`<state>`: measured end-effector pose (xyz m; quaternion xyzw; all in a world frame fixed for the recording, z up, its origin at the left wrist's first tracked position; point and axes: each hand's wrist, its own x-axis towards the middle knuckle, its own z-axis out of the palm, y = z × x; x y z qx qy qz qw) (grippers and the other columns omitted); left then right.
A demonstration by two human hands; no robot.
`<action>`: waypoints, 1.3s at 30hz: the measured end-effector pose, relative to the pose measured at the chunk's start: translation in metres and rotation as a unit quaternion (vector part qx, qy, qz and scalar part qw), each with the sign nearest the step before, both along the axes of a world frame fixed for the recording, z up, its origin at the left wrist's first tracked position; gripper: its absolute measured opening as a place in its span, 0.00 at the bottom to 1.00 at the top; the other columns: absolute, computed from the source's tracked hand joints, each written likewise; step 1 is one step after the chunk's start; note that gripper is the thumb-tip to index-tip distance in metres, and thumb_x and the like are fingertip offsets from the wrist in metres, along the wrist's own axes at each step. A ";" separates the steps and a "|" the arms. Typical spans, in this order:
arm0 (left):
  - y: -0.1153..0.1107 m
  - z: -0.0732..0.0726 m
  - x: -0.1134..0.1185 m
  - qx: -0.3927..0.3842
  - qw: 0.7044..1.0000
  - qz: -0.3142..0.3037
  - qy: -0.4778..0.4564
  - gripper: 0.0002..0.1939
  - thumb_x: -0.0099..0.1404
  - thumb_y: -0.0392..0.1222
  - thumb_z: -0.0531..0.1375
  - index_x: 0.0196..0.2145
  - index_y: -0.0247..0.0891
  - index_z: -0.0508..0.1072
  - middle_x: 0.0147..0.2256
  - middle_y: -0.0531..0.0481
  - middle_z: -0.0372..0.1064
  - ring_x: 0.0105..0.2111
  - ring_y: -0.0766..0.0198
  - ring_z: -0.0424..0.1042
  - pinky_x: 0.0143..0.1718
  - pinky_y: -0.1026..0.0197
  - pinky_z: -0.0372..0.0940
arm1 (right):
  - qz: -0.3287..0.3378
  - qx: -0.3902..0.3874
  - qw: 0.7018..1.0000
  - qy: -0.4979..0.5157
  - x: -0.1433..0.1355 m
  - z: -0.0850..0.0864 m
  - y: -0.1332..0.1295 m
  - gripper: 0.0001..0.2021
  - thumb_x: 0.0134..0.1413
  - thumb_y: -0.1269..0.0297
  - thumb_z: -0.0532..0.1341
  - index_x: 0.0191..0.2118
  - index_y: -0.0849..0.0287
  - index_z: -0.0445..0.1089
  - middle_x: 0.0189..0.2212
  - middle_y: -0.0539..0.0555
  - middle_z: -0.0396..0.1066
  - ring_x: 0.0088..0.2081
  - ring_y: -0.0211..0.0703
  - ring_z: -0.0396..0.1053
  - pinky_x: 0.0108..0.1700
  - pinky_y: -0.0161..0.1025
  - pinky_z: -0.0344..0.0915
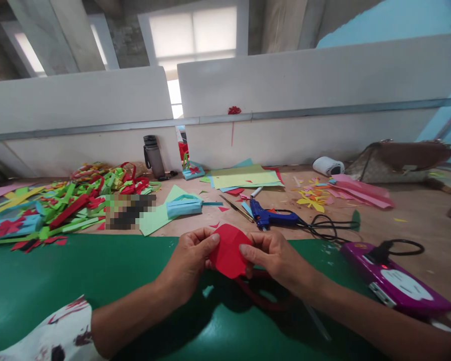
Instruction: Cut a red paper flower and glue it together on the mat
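Left hand [188, 260] and right hand [274, 254] pinch opposite edges of a rounded red piece [230, 251], thumbs on top, fingers curled close, above the green mat [135, 265] at near centre! Just beyond, slightly right, lies a blue glue gun [272, 216]; colourful strips [73, 200] heap up at left.

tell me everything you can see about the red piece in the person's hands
The red piece is a thin, plain bright red sheet that looks like paper or card, roughly four-sided with rounded corners. It is a single piece, held tilted with one broad face toward the camera. The left hand pinches its left edge and the right hand its right edge, both thumbs on the visible face. It is held over the green mat; its back is hidden.
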<state>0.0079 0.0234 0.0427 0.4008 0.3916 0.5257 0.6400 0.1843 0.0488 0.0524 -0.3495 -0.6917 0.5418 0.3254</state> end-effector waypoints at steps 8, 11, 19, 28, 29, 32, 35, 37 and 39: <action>-0.004 -0.003 0.003 -0.013 0.999 -0.047 -0.003 0.15 0.56 0.46 0.62 0.35 0.30 0.73 0.29 0.44 0.72 0.25 0.65 0.70 0.26 0.64 0.64 | 0.006 -0.033 0.999 0.016 -0.003 0.000 -0.001 0.11 0.49 0.58 0.62 0.28 0.63 0.70 0.22 0.48 0.69 0.23 0.35 0.65 0.27 0.32 0.63; -0.003 -0.004 0.003 -0.010 0.998 -0.056 0.004 0.15 0.56 0.46 0.63 0.36 0.31 0.73 0.30 0.43 0.73 0.25 0.65 0.71 0.26 0.65 0.64 | 0.009 -0.037 0.999 0.018 -0.003 0.000 -0.002 0.13 0.48 0.56 0.63 0.27 0.63 0.70 0.21 0.48 0.68 0.22 0.35 0.64 0.27 0.32 0.63; -0.001 0.001 0.003 -0.017 0.998 -0.020 0.050 0.14 0.54 0.47 0.63 0.32 0.31 0.72 0.25 0.47 0.71 0.20 0.69 0.67 0.20 0.68 0.59 | -0.029 0.060 0.996 0.065 0.001 -0.002 -0.001 0.14 0.60 0.56 0.53 0.32 0.59 0.69 0.24 0.49 0.69 0.28 0.39 0.69 0.33 0.36 0.67; -0.005 0.004 0.003 0.045 0.987 -0.046 0.149 0.12 0.56 0.46 0.61 0.27 0.32 0.71 0.21 0.51 0.66 0.18 0.71 0.61 0.21 0.68 0.57 | 0.006 0.286 0.958 -0.006 0.005 0.006 -0.008 0.12 0.50 0.75 0.63 0.39 0.51 0.73 0.46 0.50 0.68 0.48 0.43 0.66 0.50 0.38 0.61; -0.006 0.004 0.003 0.044 0.986 -0.048 0.152 0.12 0.56 0.46 0.61 0.28 0.31 0.71 0.22 0.51 0.66 0.19 0.71 0.61 0.21 0.67 0.57 | 0.013 0.290 0.957 -0.010 0.005 0.006 -0.008 0.11 0.50 0.76 0.63 0.37 0.52 0.74 0.44 0.50 0.69 0.45 0.42 0.67 0.48 0.37 0.62; -0.006 0.006 0.004 0.037 0.986 -0.051 0.154 0.14 0.57 0.47 0.60 0.28 0.31 0.72 0.22 0.50 0.67 0.20 0.70 0.62 0.22 0.68 0.56 | 0.014 0.302 0.953 -0.020 0.004 0.003 -0.006 0.11 0.49 0.80 0.62 0.34 0.55 0.74 0.34 0.49 0.70 0.36 0.38 0.68 0.40 0.34 0.63; -0.006 0.006 0.004 0.036 0.987 -0.046 0.150 0.15 0.58 0.49 0.60 0.26 0.31 0.71 0.20 0.52 0.65 0.19 0.72 0.60 0.20 0.70 0.54 | -0.001 0.310 0.950 -0.020 0.004 0.001 -0.005 0.15 0.45 0.85 0.61 0.32 0.56 0.74 0.28 0.47 0.69 0.33 0.37 0.68 0.37 0.33 0.61; -0.006 0.007 0.005 0.036 0.988 -0.045 0.145 0.15 0.58 0.49 0.59 0.26 0.31 0.70 0.19 0.53 0.64 0.18 0.73 0.59 0.20 0.70 0.54 | -0.008 0.307 0.952 -0.017 0.004 0.001 -0.004 0.16 0.44 0.87 0.60 0.31 0.56 0.74 0.28 0.47 0.69 0.33 0.37 0.68 0.37 0.32 0.61; -0.006 0.007 0.005 0.040 0.988 -0.048 0.142 0.16 0.59 0.49 0.58 0.25 0.31 0.70 0.19 0.53 0.65 0.18 0.72 0.60 0.20 0.70 0.55 | -0.013 0.304 0.952 -0.015 0.004 0.001 -0.004 0.16 0.45 0.87 0.59 0.31 0.57 0.73 0.28 0.47 0.70 0.34 0.37 0.68 0.37 0.32 0.61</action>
